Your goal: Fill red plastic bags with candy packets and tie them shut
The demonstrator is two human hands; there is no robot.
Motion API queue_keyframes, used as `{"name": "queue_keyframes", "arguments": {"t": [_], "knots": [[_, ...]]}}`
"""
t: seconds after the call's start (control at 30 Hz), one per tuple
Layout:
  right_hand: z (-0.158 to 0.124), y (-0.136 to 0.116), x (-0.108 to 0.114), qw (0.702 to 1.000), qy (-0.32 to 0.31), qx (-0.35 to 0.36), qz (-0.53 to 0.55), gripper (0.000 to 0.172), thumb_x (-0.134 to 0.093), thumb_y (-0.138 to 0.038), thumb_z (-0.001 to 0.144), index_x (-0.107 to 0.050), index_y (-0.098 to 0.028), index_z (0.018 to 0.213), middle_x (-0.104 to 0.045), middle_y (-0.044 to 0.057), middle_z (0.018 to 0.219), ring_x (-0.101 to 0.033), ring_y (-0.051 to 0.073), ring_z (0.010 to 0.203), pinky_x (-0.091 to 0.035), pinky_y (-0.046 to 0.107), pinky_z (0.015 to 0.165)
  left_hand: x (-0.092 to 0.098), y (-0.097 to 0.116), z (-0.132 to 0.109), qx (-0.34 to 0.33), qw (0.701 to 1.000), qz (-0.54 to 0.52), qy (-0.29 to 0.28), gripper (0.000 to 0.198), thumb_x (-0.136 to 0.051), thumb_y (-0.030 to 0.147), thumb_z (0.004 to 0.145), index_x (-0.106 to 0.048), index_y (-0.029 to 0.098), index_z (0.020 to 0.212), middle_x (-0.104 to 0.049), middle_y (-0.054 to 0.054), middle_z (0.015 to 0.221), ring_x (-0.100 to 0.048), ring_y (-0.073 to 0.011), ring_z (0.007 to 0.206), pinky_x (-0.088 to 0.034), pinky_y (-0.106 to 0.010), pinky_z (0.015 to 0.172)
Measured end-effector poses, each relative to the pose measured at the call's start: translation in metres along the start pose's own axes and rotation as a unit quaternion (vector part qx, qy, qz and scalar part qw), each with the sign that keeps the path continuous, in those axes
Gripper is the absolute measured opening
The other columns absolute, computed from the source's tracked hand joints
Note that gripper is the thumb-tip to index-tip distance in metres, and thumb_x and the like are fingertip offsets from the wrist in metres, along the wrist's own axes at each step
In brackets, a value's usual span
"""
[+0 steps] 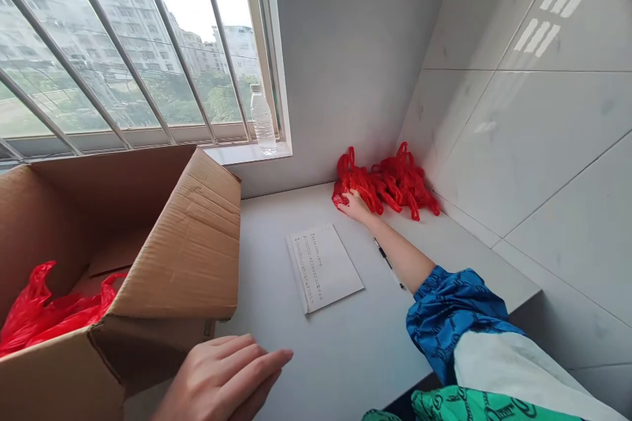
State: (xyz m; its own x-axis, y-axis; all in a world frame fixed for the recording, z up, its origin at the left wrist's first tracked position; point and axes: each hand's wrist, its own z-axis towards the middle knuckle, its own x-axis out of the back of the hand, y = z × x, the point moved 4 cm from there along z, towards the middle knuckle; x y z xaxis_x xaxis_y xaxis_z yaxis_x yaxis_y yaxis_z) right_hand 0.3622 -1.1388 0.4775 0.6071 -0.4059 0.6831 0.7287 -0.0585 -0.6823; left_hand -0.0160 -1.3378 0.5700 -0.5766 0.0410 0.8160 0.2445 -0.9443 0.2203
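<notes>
My right hand point(352, 204) reaches to the far corner of the white counter point(355, 342) and closes on the near edge of a heap of red plastic bags point(390, 181). My left hand point(222, 378) lies flat with fingers stretched out on the counter, just beside the front corner of an open cardboard box point(162, 276). More red plastic bags point(47, 316) lie inside the box at its left.
A sheet of paper with printed lines point(323, 266) lies mid-counter, with a pen point(388, 262) partly under my right forearm. A clear plastic bottle point(263, 120) stands on the window sill. Tiled wall runs along the right; barred window at the back left.
</notes>
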Motion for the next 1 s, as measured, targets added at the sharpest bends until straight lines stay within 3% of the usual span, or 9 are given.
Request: {"name": "queue_keyframes", "arguments": {"t": [0.17, 0.3, 0.4, 0.5, 0.57, 0.67, 0.73, 0.9, 1.0], "knots": [[0.012, 0.01, -0.007, 0.999, 0.026, -0.022, 0.024, 0.028, -0.07, -0.021, 0.078, -0.07, -0.012, 0.104, -0.065, 0.016, 0.122, -0.07, 0.023, 0.094, -0.052, 0.033, 0.09, -0.025, 0.007, 0.013, -0.039, 0.999, 0.009, -0.023, 0.028, -0.052, 0.005, 0.091, -0.063, 0.022, 0.109, -0.065, 0.002, 0.066, -0.055, -0.0116, 0.052, -0.039, -0.026, 0.048], [0.004, -0.004, 0.016, 0.995, 0.061, 0.023, 0.073, 0.016, -0.066, -0.029, 0.084, -0.068, -0.018, 0.095, -0.069, 0.009, 0.111, -0.068, 0.019, 0.095, -0.052, 0.031, 0.09, -0.024, 0.002, 0.016, -0.025, 0.999, -0.016, -0.014, 0.026, -0.052, 0.005, 0.092, -0.062, 0.021, 0.11, -0.065, 0.002, 0.068, -0.056, -0.0101, 0.055, -0.04, -0.023, 0.052], [-0.012, -0.026, 0.037, 0.987, 0.074, 0.081, 0.116, 0.02, -0.064, -0.04, 0.087, -0.064, -0.021, 0.094, -0.07, 0.004, 0.103, -0.067, 0.016, 0.094, -0.052, 0.029, 0.089, -0.023, -0.001, 0.023, -0.011, 0.999, -0.031, 0.005, 0.026, -0.054, 0.005, 0.092, -0.062, 0.022, 0.111, -0.064, 0.003, 0.067, -0.057, -0.0092, 0.056, -0.041, -0.021, 0.054], [-0.037, -0.045, 0.046, 0.968, 0.039, 0.157, 0.19, 0.025, -0.066, -0.047, 0.085, -0.064, -0.022, 0.089, -0.069, 0.002, 0.092, -0.066, 0.016, 0.086, -0.053, 0.03, 0.083, -0.024, -0.004, 0.034, 0.002, 0.998, -0.051, 0.032, 0.025, -0.056, 0.006, 0.092, -0.063, 0.022, 0.11, -0.064, 0.004, 0.067, -0.057, -0.0079, 0.055, -0.042, -0.019, 0.055], [-0.058, -0.05, 0.041, 0.957, -0.017, 0.192, 0.215, 0.026, -0.068, -0.047, 0.084, -0.065, -0.022, 0.087, -0.068, 0.002, 0.091, -0.065, 0.017, 0.086, -0.053, 0.031, 0.081, -0.027, -0.008, 0.041, 0.02, 0.996, -0.071, 0.055, 0.024, -0.056, 0.008, 0.093, -0.064, 0.023, 0.109, -0.066, 0.005, 0.069, -0.059, -0.0072, 0.058, -0.045, -0.018, 0.058], [-0.09, -0.046, 0.023, 0.957, -0.118, 0.214, 0.154, 0.021, -0.07, -0.043, 0.083, -0.068, -0.021, 0.085, -0.069, 0.002, 0.09, -0.065, 0.017, 0.084, -0.051, 0.032, 0.082, -0.035, -0.022, 0.054, 0.082, 0.99, -0.077, 0.088, 0.019, -0.055, 0.013, 0.095, -0.066, 0.024, 0.106, -0.069, 0.004, 0.079, -0.064, -0.0083, 0.069, -0.048, -0.018, 0.067], [-0.108, -0.041, 0.013, 0.959, -0.142, 0.22, 0.109, 0.018, -0.069, -0.04, 0.086, -0.068, -0.022, 0.084, -0.069, 0.002, 0.09, -0.064, 0.016, 0.08, -0.05, 0.032, 0.081, -0.045, -0.038, 0.063, 0.137, 0.985, -0.052, 0.089, 0.016, -0.054, 0.019, 0.097, -0.067, 0.025, 0.105, -0.07, 0.001, 0.093, -0.066, -0.0113, 0.08, -0.05, -0.021, 0.072], [-0.129, -0.042, 0.008, 0.973, -0.04, 0.213, 0.078, 0.014, -0.058, -0.034, 0.095, -0.066, -0.023, 0.09, -0.069, 0.002, 0.099, -0.061, 0.015, 0.076, -0.047, 0.03, 0.075, -0.086, -0.08, 0.087, 0.207, 0.977, 0.041, 0.021, 0.025, -0.048, 0.027, 0.097, -0.066, 0.027, 0.115, -0.066, -0.004, 0.119, -0.061, -0.0219, 0.111, -0.051, -0.033, 0.088], [-0.134, -0.046, 0.002, 0.975, -0.023, 0.214, 0.06, 0.014, -0.059, -0.035, 0.094, -0.065, -0.024, 0.099, -0.069, 0.003, 0.099, -0.063, 0.017, 0.079, -0.047, 0.03, 0.075, -0.113, -0.096, 0.094, 0.227, 0.972, 0.047, -0.042, 0.025, -0.049, 0.03, 0.096, -0.068, 0.027, 0.112, -0.07, -0.004, 0.11, -0.065, -0.0217, 0.099, -0.051, -0.033, 0.083]]}}
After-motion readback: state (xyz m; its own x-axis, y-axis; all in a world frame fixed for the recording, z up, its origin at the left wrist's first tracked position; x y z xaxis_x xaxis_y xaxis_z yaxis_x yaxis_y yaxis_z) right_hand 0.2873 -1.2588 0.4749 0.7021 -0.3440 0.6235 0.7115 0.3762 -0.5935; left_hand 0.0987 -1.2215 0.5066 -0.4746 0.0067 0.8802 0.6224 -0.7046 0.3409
